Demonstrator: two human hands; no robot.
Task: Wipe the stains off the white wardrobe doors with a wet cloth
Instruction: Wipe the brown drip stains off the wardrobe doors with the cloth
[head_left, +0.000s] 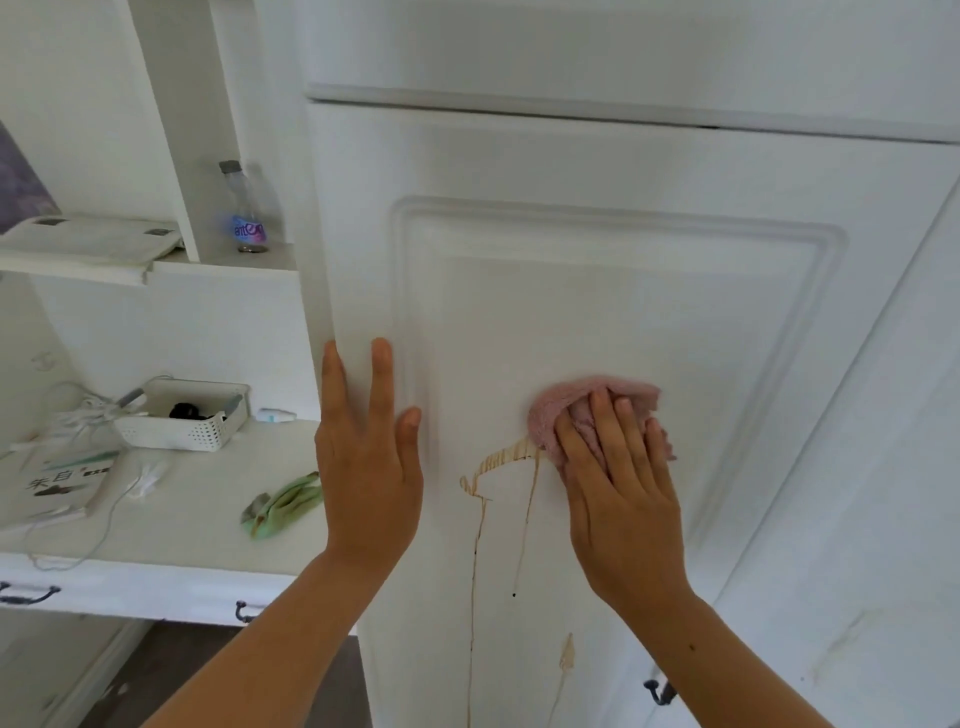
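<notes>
Under cloth (582, 405): stain (500, 459), rt end hidden

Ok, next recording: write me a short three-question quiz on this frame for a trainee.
1. True or false: the left hand presses the pink cloth against the door.
2. What colour is the spare cloth on the shelf? A green, B blue, C red.
3. Fill in: from the brown stain, thin drips run ___ the door.
Key: 1 false, the right hand presses it, the left hand lies bare on the door; 2 A; 3 down.
</notes>
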